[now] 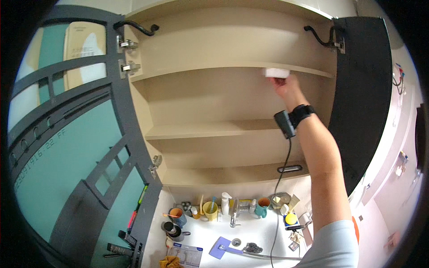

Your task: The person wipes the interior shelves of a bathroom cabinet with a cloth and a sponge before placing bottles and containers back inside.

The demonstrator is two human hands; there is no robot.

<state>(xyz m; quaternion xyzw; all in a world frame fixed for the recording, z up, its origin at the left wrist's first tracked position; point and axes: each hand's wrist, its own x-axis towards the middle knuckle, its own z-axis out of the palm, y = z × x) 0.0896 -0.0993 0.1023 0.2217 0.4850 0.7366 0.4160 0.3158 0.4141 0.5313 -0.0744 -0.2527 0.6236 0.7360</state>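
My right hand point(286, 88) reaches up into the open wall cabinet point(205, 96). Its fingers are closed around a white block point(277, 73), which looks like a sponge. The block is at the front edge of the upper shelf point(214, 69), near its right end. Part of my fingers is hidden behind the block and the hand itself. A black strap with a small dark box point(284, 124) sits on my right wrist, and a cable hangs from the box. My left hand is out of view.
Below is a white sink point(210, 259) with a faucet point(234, 214), a blue squeegee-like tool point(220, 248), cups and bottles behind. The left cabinet door point(67, 147) and the dark right door point(361, 98) stand open. A black-rimmed slot point(289, 169) is in the cabinet's lower right.
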